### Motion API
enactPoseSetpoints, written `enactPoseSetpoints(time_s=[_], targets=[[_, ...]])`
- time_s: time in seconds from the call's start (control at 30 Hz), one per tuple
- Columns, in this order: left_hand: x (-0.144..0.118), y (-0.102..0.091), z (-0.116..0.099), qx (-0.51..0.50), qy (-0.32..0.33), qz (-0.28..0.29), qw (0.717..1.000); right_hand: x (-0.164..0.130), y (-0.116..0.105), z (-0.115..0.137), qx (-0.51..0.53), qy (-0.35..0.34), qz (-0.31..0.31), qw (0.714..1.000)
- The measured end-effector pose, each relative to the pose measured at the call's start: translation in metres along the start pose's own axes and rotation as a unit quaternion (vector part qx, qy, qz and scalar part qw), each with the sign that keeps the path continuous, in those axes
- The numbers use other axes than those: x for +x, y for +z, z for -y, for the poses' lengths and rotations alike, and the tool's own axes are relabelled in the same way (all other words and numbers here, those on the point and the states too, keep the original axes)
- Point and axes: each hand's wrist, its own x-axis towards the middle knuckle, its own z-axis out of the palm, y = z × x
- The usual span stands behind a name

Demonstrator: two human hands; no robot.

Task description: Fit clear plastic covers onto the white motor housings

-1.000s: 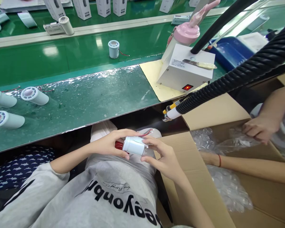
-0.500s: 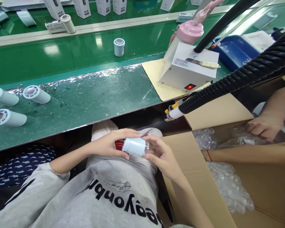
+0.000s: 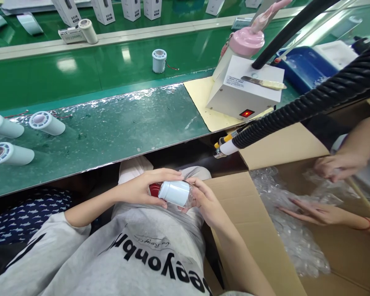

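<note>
A white cylindrical housing [image 3: 174,193] is gripped at lap level, below the counter edge, by both hands: the left hand [image 3: 140,188] is wrapped over its red-capped end, fingers [image 3: 169,173] curled along the top, while the right hand [image 3: 205,201] is closed round the clear end.

Just beyond, a green counter [image 3: 111,123] with a wrinkled clear film on it is seen, backed by a green conveyor belt [image 3: 80,70]. Three similar white cylinders [image 3: 46,122] are laid on their sides at the counter's left end, and one pale cylinder with red wire [image 3: 159,60] is stood upright on the belt. A white control box [image 3: 246,88] with a lit red switch is set on a yellow mat to the right, with a pink bottle [image 3: 246,41] behind it. A black ribbed hose [image 3: 311,102] is stretched across, its nozzle ending just above an open cardboard box [image 3: 253,213] beside the right hand. Bubble wrap [image 3: 292,238] inside is touched by a co-worker's hands [image 3: 314,211].
</note>
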Motion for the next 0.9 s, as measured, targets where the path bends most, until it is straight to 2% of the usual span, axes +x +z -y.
enactPoseSetpoints(time_s=[0.4,0.67,0.73,0.8,0.83,0.9], targets=[[-0.001,-0.001,-0.002,-0.013,0.007,0.003,1.000,0.004,0.011,-0.001,0.082,0.103,0.037,0.991],[0.002,0.001,-0.012,-0.015,-0.031,-0.006,0.999,0.007,0.009,-0.006,0.061,0.124,0.105,0.985],[0.003,0.001,-0.016,-0.022,-0.070,-0.015,0.997,0.006,0.007,-0.009,0.011,0.081,0.102,0.991],[0.004,0.001,-0.021,-0.034,-0.114,-0.027,0.993,0.003,0.003,-0.012,-0.080,-0.019,0.054,0.995],[0.004,0.001,-0.022,-0.042,-0.132,-0.033,0.990,0.001,0.001,-0.013,-0.131,-0.081,0.024,0.988],[0.005,0.001,-0.025,-0.063,-0.158,-0.042,0.985,-0.002,-0.004,-0.015,-0.220,-0.200,-0.010,0.955]])
